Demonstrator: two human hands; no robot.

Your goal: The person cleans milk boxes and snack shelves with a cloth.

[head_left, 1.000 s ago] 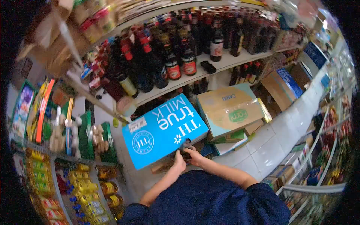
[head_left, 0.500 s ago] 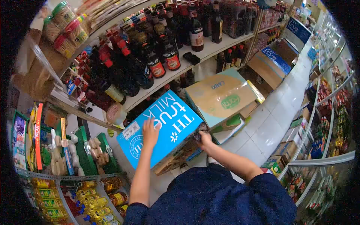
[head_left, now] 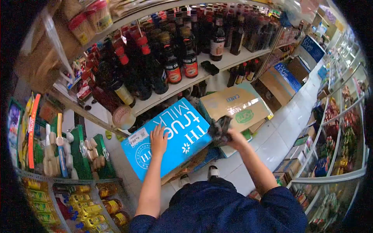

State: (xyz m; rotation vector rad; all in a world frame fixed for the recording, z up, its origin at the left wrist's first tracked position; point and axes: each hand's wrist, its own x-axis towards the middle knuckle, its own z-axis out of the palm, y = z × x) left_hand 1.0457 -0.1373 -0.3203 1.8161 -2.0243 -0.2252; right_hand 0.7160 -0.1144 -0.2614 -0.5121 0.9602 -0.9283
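Observation:
A blue TH true MILK carton [head_left: 176,145] lies in front of me, its printed top facing up. My left hand [head_left: 158,141] rests flat on that top with the fingers apart, beside a white label [head_left: 139,136]. At the carton's right end, my right hand [head_left: 234,138] grips a dark crumpled cloth [head_left: 220,130]; its fingers are partly hidden. Just beyond the cloth sits a brown carton [head_left: 235,105] with a green oval mark and a shiny strip of tape.
Dark sauce bottles [head_left: 171,64] crowd the shelf [head_left: 198,77] ahead, with a small black object [head_left: 210,68] on its edge. More cartons [head_left: 278,83] stand at the back right. Yellow packs [head_left: 87,209] fill racks at lower left; glass-fronted shelves [head_left: 328,178] line the right.
My right hand has lifted the dark cloth from the blue carton's corner, up and to the right. My left hand stays on the carton top, and the view has shifted slightly.

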